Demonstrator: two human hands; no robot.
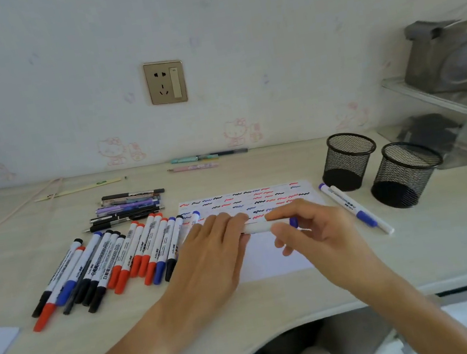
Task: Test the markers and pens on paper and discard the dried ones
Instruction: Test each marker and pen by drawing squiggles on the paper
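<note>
A white sheet of paper (270, 258) lies on the desk, its upper half covered in red, blue and black squiggles. Both hands hold one white marker with a blue end (260, 227) level above the sheet. My left hand (216, 247) grips its left end, which is hidden under the fingers. My right hand (311, 225) pinches the right part near the blue end. A row of red, blue and black markers (110, 259) lies left of the paper. Two blue markers (354, 207) lie to the right of it.
Two black mesh pen cups (347, 161) (404, 173) stand at the right. Several pens (129, 208) are stacked behind the marker row, and more pens (198, 161) lie by the wall. A clear box (443, 110) holds a grey bag at far right. The desk's curved front edge (283, 333) runs below.
</note>
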